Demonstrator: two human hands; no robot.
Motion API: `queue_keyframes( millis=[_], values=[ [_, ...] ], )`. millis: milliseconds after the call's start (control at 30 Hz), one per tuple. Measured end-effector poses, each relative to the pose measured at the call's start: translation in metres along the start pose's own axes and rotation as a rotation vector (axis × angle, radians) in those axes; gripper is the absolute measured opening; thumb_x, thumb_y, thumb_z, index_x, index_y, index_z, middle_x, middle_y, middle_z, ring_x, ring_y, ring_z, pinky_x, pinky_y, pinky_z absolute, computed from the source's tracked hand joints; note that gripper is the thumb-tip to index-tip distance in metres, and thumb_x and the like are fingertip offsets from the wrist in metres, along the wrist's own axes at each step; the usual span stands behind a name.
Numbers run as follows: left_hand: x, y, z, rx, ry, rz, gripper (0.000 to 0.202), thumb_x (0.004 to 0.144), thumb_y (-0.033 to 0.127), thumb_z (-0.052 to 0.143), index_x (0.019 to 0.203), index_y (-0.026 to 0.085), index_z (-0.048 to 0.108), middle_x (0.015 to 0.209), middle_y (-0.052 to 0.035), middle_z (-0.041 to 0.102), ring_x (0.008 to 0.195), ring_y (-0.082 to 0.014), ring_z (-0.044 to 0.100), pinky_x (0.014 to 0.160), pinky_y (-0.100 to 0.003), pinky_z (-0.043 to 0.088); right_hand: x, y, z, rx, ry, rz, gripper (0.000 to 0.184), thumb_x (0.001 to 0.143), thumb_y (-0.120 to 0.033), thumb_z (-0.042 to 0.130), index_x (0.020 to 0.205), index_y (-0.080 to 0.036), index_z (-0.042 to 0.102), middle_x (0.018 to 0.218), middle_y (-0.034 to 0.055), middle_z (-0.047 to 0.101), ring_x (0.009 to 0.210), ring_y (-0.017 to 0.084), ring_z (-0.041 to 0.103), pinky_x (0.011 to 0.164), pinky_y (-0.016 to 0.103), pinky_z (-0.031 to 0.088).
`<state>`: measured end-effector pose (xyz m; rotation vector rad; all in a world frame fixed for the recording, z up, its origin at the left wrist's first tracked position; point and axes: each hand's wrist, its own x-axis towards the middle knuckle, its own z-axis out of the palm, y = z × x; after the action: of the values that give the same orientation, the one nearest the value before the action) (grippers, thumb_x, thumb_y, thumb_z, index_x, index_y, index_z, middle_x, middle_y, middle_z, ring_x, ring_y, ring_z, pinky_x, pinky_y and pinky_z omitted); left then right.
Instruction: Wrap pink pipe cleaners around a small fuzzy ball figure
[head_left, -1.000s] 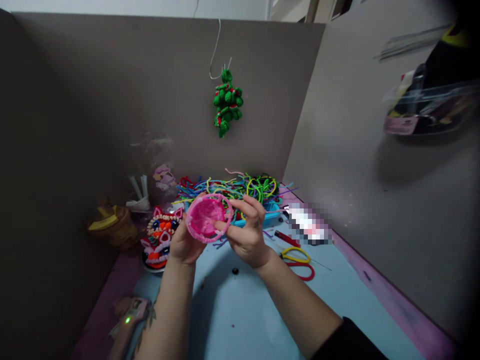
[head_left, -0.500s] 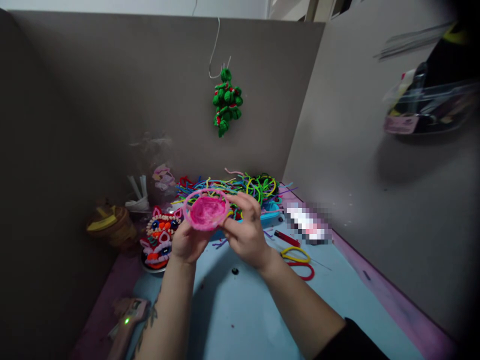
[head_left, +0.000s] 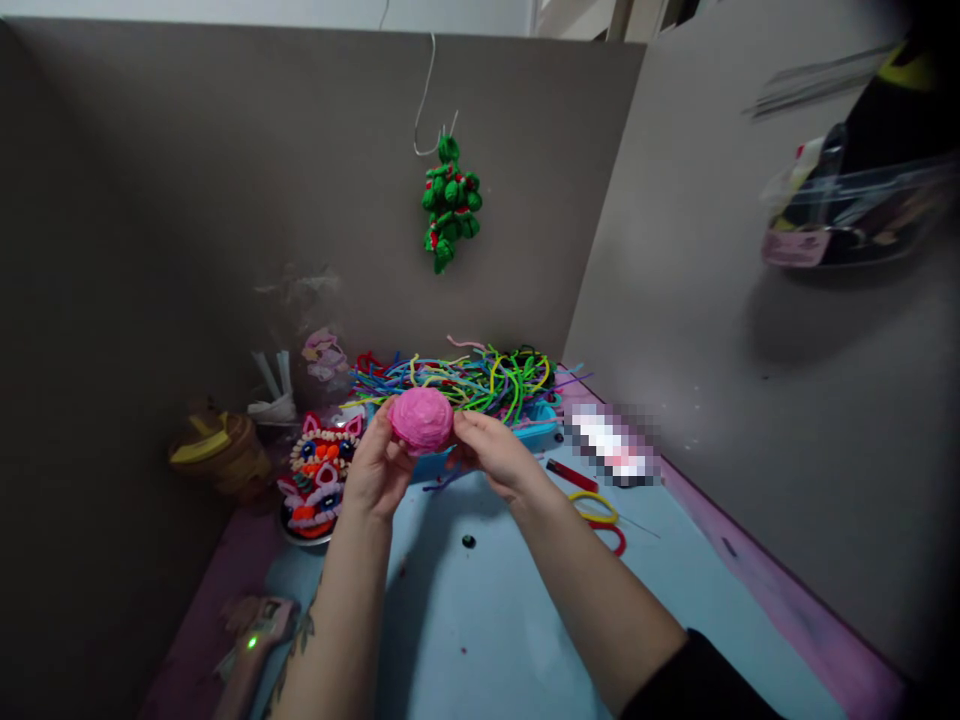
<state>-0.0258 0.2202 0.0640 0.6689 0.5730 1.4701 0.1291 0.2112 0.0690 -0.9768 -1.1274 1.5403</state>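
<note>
Between both hands I hold a pink fuzzy dome [head_left: 421, 419] made of pipe cleaners, its rounded side up. My left hand [head_left: 377, 470] grips its left edge, fingers curled round it. My right hand [head_left: 491, 455] pinches its right edge. The dome hangs above the light blue table top [head_left: 480, 620], just in front of a pile of coloured pipe cleaners [head_left: 465, 378].
A colourful lion-head craft [head_left: 316, 472] lies left of my hands. Scissors with yellow and red handles [head_left: 600, 515] and a red tool [head_left: 571, 474] lie to the right. A brown and yellow cup [head_left: 217, 455] stands at far left. A green ornament [head_left: 448, 202] hangs on the back wall.
The pink piece was turned over: its open hollow faced me before, and now its rounded back faces up. Both hands rose slightly and closed in on its edges.
</note>
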Motion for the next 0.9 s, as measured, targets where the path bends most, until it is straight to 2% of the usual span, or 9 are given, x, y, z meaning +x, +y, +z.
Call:
queue_keyframes(
  millis=[67, 133, 267, 467, 533, 600, 733, 800, 900],
  values=[
    [0.001, 0.004, 0.004, -0.091, 0.059, -0.063, 0.008, 0.086, 0.024, 0.066, 0.085, 0.017, 0.062, 0.068, 0.0027, 0.060, 0.058, -0.0058, 0.057, 0.059, -0.015, 0.048, 0.002, 0.002, -0.001, -0.032, -0.027, -0.007, 0.047, 0.066, -0.065, 0.068, 0.073, -0.019, 0.058, 0.063, -0.0011, 0.065, 0.047, 0.010, 0.057, 0.045, 0.022, 0.030],
    [0.002, 0.008, 0.007, -0.185, 0.098, -0.120, 0.013, 0.091, 0.014, 0.056, 0.079, 0.016, 0.058, 0.057, 0.0057, 0.048, 0.048, -0.0028, 0.047, 0.054, -0.012, 0.044, 0.005, 0.005, -0.003, -0.043, 0.017, -0.024, 0.040, 0.068, -0.058, 0.069, 0.073, -0.019, 0.059, 0.061, -0.0012, 0.065, 0.048, 0.010, 0.056, 0.045, 0.021, 0.030],
    [0.002, 0.012, 0.010, -0.279, 0.129, -0.171, 0.026, 0.096, 0.005, 0.038, 0.090, 0.014, 0.061, 0.055, 0.0059, 0.041, 0.044, -0.0032, 0.042, 0.049, -0.012, 0.042, 0.014, 0.013, -0.006, -0.005, 0.176, -0.104, 0.033, 0.064, -0.048, 0.075, 0.071, -0.019, 0.062, 0.061, -0.0032, 0.062, 0.057, 0.011, 0.053, 0.051, 0.022, 0.032],
    [-0.002, 0.008, 0.003, -0.330, 0.035, -0.136, 0.028, 0.097, 0.007, 0.036, 0.101, 0.016, 0.062, 0.054, 0.0075, 0.037, 0.040, -0.0016, 0.038, 0.046, -0.010, 0.036, 0.017, 0.020, -0.005, 0.215, 0.095, 0.090, 0.039, 0.062, -0.053, 0.078, 0.077, -0.018, 0.068, 0.076, 0.0006, 0.068, 0.075, 0.015, 0.057, 0.061, 0.025, 0.038],
    [-0.002, 0.006, 0.003, -0.308, 0.038, -0.162, 0.026, 0.097, 0.010, 0.038, 0.104, 0.016, 0.062, 0.054, 0.0071, 0.040, 0.040, -0.0027, 0.040, 0.045, -0.012, 0.037, 0.016, 0.021, -0.004, 0.336, 0.048, 0.147, 0.034, 0.065, -0.048, 0.079, 0.079, -0.019, 0.068, 0.079, 0.0001, 0.069, 0.076, 0.015, 0.058, 0.064, 0.026, 0.042],
    [-0.001, 0.002, 0.003, -0.243, 0.061, -0.210, 0.022, 0.096, 0.017, 0.043, 0.105, 0.017, 0.063, 0.060, 0.0034, 0.052, 0.050, -0.0067, 0.052, 0.052, -0.017, 0.044, 0.017, 0.022, -0.004, 0.469, -0.020, 0.199, 0.026, 0.072, -0.041, 0.076, 0.085, -0.020, 0.068, 0.081, -0.0003, 0.070, 0.076, 0.015, 0.060, 0.067, 0.028, 0.046],
    [0.001, -0.005, 0.001, -0.046, 0.021, -0.264, 0.023, 0.086, 0.028, 0.062, 0.106, 0.016, 0.064, 0.093, -0.0075, 0.069, 0.083, -0.0180, 0.067, 0.075, -0.030, 0.055, 0.022, 0.020, -0.010, 0.638, -0.076, 0.227, 0.016, 0.081, -0.028, 0.066, 0.096, -0.021, 0.066, 0.085, 0.0002, 0.073, 0.076, 0.017, 0.063, 0.073, 0.032, 0.051],
    [0.002, -0.008, -0.001, 0.017, -0.009, -0.263, 0.026, 0.080, 0.020, 0.068, 0.106, 0.016, 0.064, 0.097, -0.0072, 0.070, 0.081, -0.0161, 0.067, 0.075, -0.029, 0.056, 0.024, 0.018, -0.015, 0.700, -0.060, 0.221, 0.016, 0.085, -0.027, 0.061, 0.099, -0.020, 0.065, 0.088, 0.0022, 0.073, 0.077, 0.018, 0.065, 0.072, 0.033, 0.052],
    [0.002, -0.010, 0.000, -0.010, 0.037, -0.239, 0.031, 0.074, 0.004, 0.067, 0.102, 0.017, 0.062, 0.086, -0.0024, 0.070, 0.071, -0.0108, 0.066, 0.070, -0.023, 0.056, 0.025, 0.016, -0.021, 0.779, -0.050, 0.244, 0.021, 0.091, -0.027, 0.051, 0.105, -0.018, 0.064, 0.094, 0.0054, 0.074, 0.078, 0.017, 0.065, 0.065, 0.030, 0.052]
  ],
)
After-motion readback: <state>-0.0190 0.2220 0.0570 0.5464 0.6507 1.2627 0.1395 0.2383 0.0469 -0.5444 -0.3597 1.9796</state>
